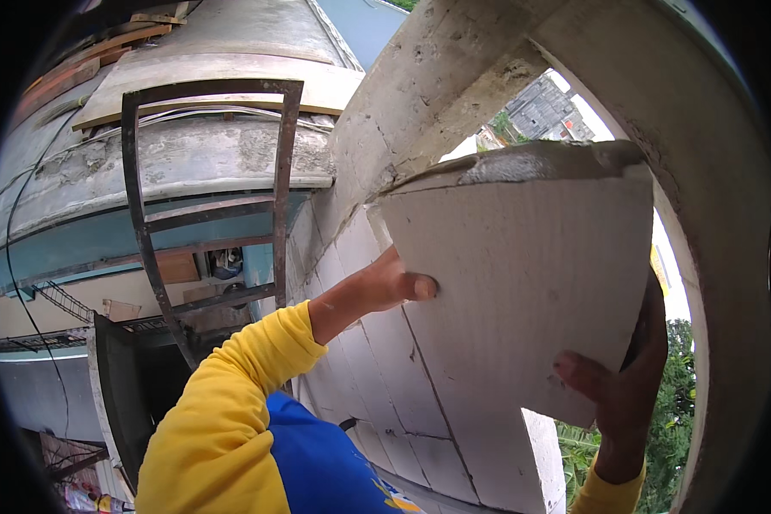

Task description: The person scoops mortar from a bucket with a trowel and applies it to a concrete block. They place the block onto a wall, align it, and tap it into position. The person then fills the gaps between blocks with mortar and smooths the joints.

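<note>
A large pale lightweight concrete block (522,274) stands before me, tilted a little, at a gap in the wall. Grey mortar (522,167) coats its upper edge, looking wet and uneven. My left hand (385,283) grips the block's left edge, with the thumb on its near face. At the lower right, my right hand (630,385) is closed round the other edge, its thumb also on the near face. The fingers behind the block are hidden. Below and left of it runs a wall of similar jointed blocks (385,377).
A dark metal ladder-like frame (133,171) stands at the left, by a concrete ledge bearing a wooden board (223,73). A rough concrete column (394,86) rises behind the block. Through the opening's right side, green trees (677,403) show. A black cable (13,248) hangs far left.
</note>
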Motion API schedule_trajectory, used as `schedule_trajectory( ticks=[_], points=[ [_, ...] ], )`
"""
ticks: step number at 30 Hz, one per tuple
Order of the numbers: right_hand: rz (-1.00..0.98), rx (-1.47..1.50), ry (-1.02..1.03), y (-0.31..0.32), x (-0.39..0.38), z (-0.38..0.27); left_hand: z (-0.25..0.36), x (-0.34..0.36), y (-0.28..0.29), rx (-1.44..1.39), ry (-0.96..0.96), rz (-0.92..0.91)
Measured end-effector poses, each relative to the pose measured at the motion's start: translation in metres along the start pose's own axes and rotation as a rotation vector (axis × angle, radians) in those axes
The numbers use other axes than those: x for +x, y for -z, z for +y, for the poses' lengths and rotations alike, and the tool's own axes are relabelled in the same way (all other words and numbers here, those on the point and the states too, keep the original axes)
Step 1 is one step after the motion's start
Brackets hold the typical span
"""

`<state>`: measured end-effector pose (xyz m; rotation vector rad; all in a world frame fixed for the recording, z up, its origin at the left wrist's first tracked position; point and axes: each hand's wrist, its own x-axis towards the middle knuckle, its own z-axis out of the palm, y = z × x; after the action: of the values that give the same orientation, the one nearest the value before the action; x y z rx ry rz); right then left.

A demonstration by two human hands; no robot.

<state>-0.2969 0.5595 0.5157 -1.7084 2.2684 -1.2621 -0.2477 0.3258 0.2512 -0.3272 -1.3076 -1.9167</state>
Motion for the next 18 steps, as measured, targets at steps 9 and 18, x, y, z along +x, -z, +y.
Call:
schedule_trajectory(
  ticks=[9, 18],
  points=[
    [-0.259, -0.189, 0.030, -0.094, 0.147, 0.000, 0.060, -0.066, 0.225, 1.035, 0.313, 0.465],
    [-0.310, -0.345, -0.056, -0.145, 0.199, 0.030, 0.089, -0.153, 0.375, 1.939, 0.122, 0.913]
  ],
)
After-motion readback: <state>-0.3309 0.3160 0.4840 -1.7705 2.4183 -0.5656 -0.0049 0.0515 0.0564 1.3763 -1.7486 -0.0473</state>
